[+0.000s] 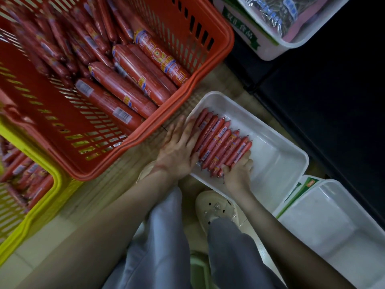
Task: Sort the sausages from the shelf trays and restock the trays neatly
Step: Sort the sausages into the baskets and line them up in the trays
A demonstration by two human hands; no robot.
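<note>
We are looking down at a white tray [281, 155] on the floor, and everything else is placed from it. One row of thin sausages [223, 142] lies side by side in the tray's left half; the right half is bare, so we judge the restocking to be at an early stage. Our left hand [179, 151] reaches over the tray's left rim, palm down, its fingers [192, 130] straight and close together, pressed flat along the outer side of the row as if squaring it up. Our right hand [237, 172] sits at the near edge of the tray, its fingers [246, 161] curled round the near ends of several sausages, holding them in line. Up and to the left of the tray, touching its corner, a red basket [227, 44] holds a loose heap of thick sausages [133, 88] and thinner ones, which we judge are not yet sorted. Further left of the tray, a yellow basket [56, 178] holds more. Just right of the tray and nearer to us stands a second white tray [333, 222], unfilled. A pale shoe [214, 207] rests just below the tray.
</note>
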